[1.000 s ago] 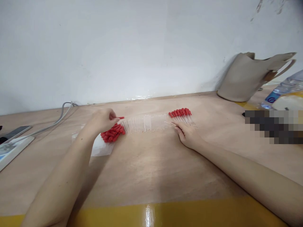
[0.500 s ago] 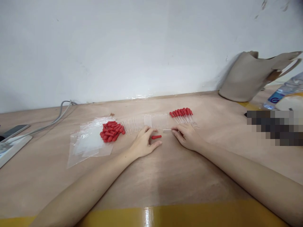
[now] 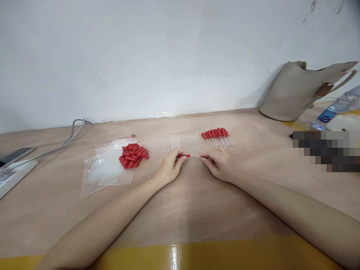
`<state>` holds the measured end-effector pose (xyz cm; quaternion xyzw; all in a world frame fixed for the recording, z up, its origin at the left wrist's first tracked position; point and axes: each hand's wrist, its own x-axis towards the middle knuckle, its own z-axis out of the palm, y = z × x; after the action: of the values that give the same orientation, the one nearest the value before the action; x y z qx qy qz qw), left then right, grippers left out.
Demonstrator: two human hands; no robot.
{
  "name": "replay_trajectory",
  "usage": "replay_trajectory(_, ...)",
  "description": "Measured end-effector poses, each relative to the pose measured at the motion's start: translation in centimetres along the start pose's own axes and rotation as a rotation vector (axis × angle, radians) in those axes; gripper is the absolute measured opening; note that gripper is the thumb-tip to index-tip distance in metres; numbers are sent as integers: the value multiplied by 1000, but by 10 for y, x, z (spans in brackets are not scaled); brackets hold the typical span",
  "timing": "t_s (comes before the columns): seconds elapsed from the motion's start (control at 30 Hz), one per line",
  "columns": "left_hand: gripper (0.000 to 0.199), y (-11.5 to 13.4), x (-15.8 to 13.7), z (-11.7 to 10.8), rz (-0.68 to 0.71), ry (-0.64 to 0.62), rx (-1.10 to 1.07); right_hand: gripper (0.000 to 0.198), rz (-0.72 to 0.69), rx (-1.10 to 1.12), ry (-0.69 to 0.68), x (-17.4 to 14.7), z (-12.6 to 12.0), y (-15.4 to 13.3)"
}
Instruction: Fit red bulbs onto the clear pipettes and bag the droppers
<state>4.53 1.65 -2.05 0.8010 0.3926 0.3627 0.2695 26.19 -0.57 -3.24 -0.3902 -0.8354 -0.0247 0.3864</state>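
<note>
Between thumb and fingers, my left hand [image 3: 170, 165] pinches a red rubber dropper bulb [image 3: 185, 155], its open end facing right. My right hand [image 3: 219, 164] grips a clear glass dropper tube [image 3: 195, 155], whose left end points at the bulb's mouth. The two meet or nearly touch; I cannot tell whether the tube is inside. Behind my hands lies a row of bare glass tubes [image 3: 160, 146]. Several droppers with red bulbs fitted [image 3: 215, 134] lie side by side beyond my right hand. A heap of loose red bulbs [image 3: 132, 156] sits left of my left hand.
Clear plastic bags [image 3: 108, 168] lie under and beside the bulb heap. At far left are a phone [image 3: 18, 156], a white power strip [image 3: 17, 176] and a grey cable [image 3: 67, 142]. A beige bag [image 3: 295, 90] and a water bottle [image 3: 334, 112] stand at back right, near the wall.
My left hand has closed on the red bulb, which was lying on the table, and lifted it. My right hand has brought the glass tube slightly left, to the bulb's mouth.
</note>
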Motion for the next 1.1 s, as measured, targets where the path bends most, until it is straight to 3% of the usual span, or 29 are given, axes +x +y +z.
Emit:
replay_trajectory(0.17, 17, -4, 1, 4, -11, -29, -171, 18, 15, 29, -51, 1, 0, -1)
replay_trajectory(0.4, 19, -7, -1, 3, 4, -48, -175, 21, 52, 153, -130, 6, -4, 0)
replay_trajectory(0.6, 19, 1, -3, 1, -6, -139, -130, 21, 72, 100, -249, 8, -6, 6)
replay_trajectory(0.87, 23, -1, -4, 0, 13, -97, 44, 22, -25, -198, -153, 7, -7, -3)
replay_trajectory(1.1, 24, -3, -4, 1, 36, -49, 33, 23, 53, -82, -204, 9, -5, -2)
